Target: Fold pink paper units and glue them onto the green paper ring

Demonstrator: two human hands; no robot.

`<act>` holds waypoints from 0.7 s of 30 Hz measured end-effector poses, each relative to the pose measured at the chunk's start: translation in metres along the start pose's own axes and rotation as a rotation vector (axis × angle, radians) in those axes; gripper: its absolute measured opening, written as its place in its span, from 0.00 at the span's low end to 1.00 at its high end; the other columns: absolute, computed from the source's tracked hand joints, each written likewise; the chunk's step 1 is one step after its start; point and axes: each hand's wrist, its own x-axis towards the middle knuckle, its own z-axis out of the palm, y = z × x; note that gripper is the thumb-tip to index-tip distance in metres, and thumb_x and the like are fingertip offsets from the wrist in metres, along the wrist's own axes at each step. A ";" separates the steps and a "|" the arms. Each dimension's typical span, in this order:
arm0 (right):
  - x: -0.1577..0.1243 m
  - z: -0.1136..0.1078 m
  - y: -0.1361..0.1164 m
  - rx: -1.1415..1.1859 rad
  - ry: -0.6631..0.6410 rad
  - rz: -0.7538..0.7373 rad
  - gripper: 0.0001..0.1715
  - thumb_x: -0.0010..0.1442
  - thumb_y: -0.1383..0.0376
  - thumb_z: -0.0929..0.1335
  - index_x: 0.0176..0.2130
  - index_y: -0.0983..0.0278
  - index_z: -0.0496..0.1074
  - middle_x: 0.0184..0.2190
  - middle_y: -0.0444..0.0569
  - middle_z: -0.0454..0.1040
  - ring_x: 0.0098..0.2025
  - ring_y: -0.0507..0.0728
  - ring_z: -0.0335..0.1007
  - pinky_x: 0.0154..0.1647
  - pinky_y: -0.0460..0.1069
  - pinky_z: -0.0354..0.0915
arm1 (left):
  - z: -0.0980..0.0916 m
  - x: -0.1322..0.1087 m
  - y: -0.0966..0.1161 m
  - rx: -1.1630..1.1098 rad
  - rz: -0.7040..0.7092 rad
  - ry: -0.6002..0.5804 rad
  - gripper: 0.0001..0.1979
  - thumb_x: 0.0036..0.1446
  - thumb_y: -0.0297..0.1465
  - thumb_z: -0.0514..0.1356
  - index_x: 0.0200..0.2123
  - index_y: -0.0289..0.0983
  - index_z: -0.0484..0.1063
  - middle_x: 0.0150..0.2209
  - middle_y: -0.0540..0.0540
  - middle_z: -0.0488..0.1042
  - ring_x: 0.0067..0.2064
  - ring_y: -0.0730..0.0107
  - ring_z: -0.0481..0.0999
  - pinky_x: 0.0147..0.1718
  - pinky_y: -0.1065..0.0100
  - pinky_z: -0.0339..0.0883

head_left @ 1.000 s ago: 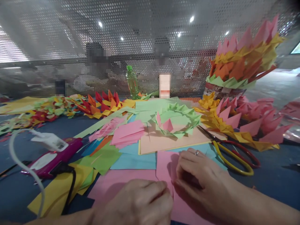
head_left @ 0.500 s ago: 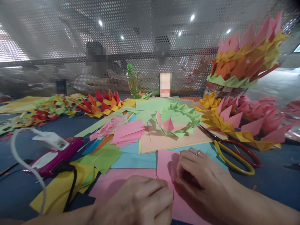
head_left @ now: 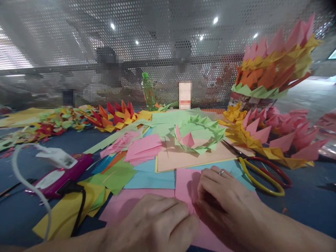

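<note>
A small piece of pink paper (head_left: 183, 182) lies on a larger pink sheet (head_left: 147, 193), its right side under my right hand (head_left: 223, 196). That hand is curled, fingertips and thumb closed at the paper's edge. My left hand (head_left: 162, 224) is bent in a loose fist over the paper's lower end, its fingertips hidden beneath the knuckles. Just beyond the hands sits a ring of folded green paper (head_left: 210, 131) with a pink point (head_left: 188, 139) set in it. Several loose pink slips (head_left: 144, 147) are stacked to its left.
Scissors (head_left: 258, 175) with yellow and red handles lie at the right. A purple power strip (head_left: 60, 178) with cables lies at the left. At the back stand a green bottle (head_left: 148, 91) and a tall folded-paper piece (head_left: 273, 66); a perforated metal panel (head_left: 157, 42) rises behind.
My left hand has shifted slightly right, toward my right hand, over the lower part of the pink paper. My right hand has hardly moved.
</note>
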 end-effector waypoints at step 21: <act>0.000 -0.004 -0.001 0.124 0.026 -0.007 0.09 0.59 0.75 0.66 0.33 0.61 0.64 0.34 0.44 0.70 0.36 0.56 0.62 0.41 0.53 0.57 | -0.002 0.008 -0.006 -0.224 -0.121 -0.119 0.13 0.60 0.18 0.54 0.35 0.38 0.76 0.34 0.50 0.72 0.36 0.72 0.70 0.34 0.74 0.66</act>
